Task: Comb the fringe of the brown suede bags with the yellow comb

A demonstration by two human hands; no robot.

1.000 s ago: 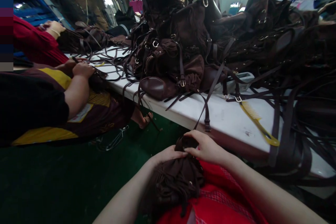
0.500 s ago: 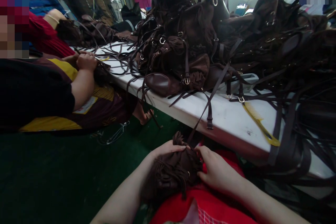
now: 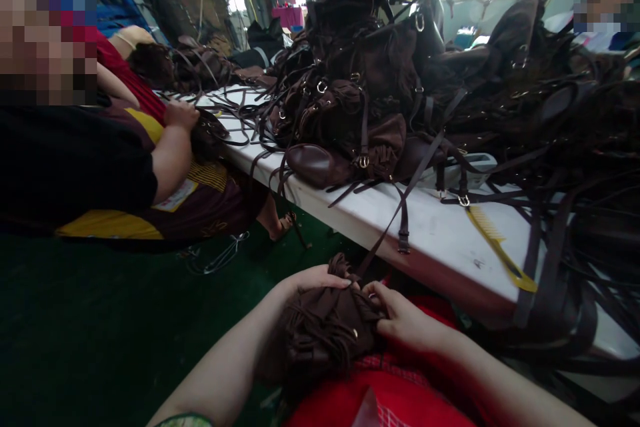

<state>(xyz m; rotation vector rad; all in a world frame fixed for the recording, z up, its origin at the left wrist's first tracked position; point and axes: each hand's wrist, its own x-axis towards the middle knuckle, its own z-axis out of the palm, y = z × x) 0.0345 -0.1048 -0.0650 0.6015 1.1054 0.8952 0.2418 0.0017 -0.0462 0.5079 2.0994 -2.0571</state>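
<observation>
Left hand point(image 3: 319, 278): grips the bag point(image 3: 325, 328) by its bunched top.
Right hand point(image 3: 400, 311): at the bag's edge; whether it pinches, I cannot tell.
Bag: beneath both hands, its top being worked, I judge; next calls for a steady left grip.
Underside: hidden from me, dark folds obscuring detail.

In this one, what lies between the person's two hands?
A bunched part of the dark brown bag lies between the left hand and the right hand, both touching the bag, in the head view.
</observation>
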